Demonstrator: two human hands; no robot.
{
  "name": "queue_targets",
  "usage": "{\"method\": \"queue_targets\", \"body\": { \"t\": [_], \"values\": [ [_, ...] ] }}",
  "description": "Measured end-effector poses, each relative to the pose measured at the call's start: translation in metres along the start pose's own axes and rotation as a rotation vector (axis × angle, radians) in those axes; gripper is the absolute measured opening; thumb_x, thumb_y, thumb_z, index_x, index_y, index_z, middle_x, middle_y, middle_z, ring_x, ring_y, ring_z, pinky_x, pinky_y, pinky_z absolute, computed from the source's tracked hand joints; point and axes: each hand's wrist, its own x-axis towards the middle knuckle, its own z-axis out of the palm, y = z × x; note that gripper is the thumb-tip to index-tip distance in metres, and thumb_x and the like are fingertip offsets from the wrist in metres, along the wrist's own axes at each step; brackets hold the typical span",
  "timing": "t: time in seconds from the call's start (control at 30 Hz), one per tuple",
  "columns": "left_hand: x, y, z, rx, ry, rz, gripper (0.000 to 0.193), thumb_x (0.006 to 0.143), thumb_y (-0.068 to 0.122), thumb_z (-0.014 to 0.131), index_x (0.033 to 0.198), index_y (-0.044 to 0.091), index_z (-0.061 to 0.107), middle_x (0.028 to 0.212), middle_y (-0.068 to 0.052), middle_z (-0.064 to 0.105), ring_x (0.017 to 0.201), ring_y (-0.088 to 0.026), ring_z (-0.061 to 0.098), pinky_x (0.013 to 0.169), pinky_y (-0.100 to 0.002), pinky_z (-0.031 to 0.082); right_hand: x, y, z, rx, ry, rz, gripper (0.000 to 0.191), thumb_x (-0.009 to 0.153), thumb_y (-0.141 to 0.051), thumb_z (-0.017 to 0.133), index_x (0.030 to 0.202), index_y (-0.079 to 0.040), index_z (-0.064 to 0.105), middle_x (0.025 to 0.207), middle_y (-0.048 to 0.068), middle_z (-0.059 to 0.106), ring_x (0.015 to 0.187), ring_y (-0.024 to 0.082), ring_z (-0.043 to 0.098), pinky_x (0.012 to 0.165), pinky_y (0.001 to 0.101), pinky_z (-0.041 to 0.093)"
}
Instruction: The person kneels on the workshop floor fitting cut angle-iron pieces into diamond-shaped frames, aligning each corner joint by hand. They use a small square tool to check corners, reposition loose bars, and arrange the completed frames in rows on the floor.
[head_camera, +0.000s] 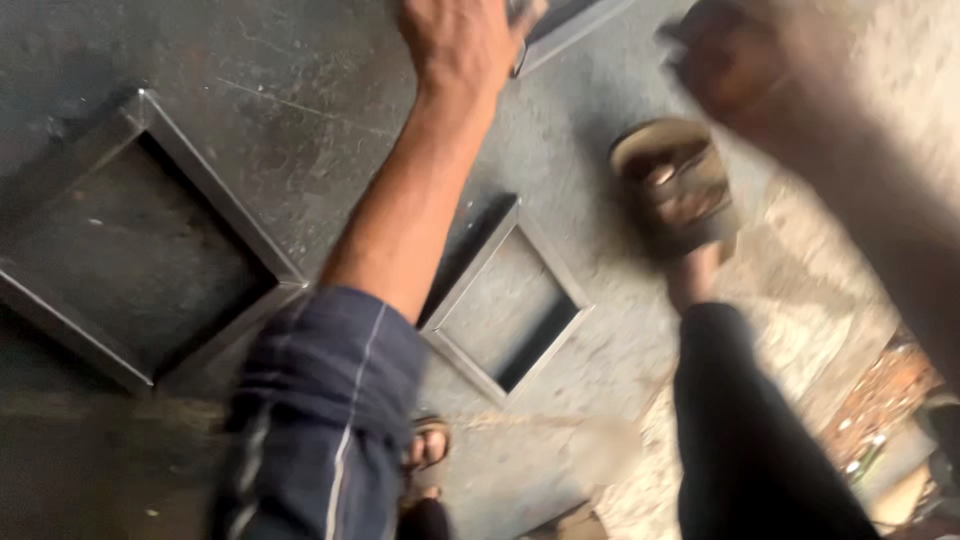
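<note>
Left hand (462, 40) reaches far, fingers curled over edge of metal frame (560, 25) at top of view; grip only partly visible. Right hand (735, 65) blurred, far right; cannot tell how open. 2 more square frames (505, 300) lie on dark floor (330, 90). Judgement: firm hold on frame edge, keep foot (680, 190) away from it.

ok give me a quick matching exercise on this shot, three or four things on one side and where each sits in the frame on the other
Things:
1. large square metal frame
2. small square metal frame
3. left hand
4. sandalled foot

Places:
A. top centre, touching another frame's edge
B. far left on the dark metal sheet
C. right of centre, at the sheet's edge
D. middle, just right of the left forearm

Pairs: 1-B, 2-D, 3-A, 4-C
</note>
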Motion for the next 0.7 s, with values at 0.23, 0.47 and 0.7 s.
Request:
{"method": "queue_targets", "body": {
  "t": [0.23,0.47,0.7],
  "values": [
    [0.015,-0.03,0.015,0.182,0.0,-0.012,0.086,0.084,0.087,0.059,0.108,0.006,0.072,0.086,-0.015,0.071,0.076,-0.03,0.068,0.066,-0.049,0.051,0.056,-0.039,0.076,0.381,0.239,-0.174,0.057,0.095,-0.032,0.079,0.145,-0.011,0.061,0.142,0.014,0.057,0.133,0.037,0.053,0.109,0.0527,0.045],
    [0.021,0.021,0.028,0.128,0.292,-0.346,0.037,0.089,0.033,0.076,0.117,0.009,0.073,0.085,-0.009,0.074,0.077,-0.031,0.074,0.068,-0.05,0.056,0.09,-0.005,0.074,0.455,0.127,-0.438,0.071,0.08,-0.043,0.079,0.137,-0.007,0.055,0.138,0.02,0.056,0.13,0.041,0.049,0.104,0.0572,0.037],
    [-0.058,-0.031,0.003,0.256,0.521,-0.519,0.004,0.096,0.014,0.068,0.099,0.01,0.068,0.072,-0.008,0.067,0.065,-0.023,0.069,0.057,-0.038,0.055,0.151,-0.008,0.088,0.562,0.285,-0.705,0.048,0.08,-0.019,0.084,0.121,-0.007,0.062,0.12,0.013,0.062,0.108,0.036,0.059,0.094,0.0497,0.045]
  ]
}}
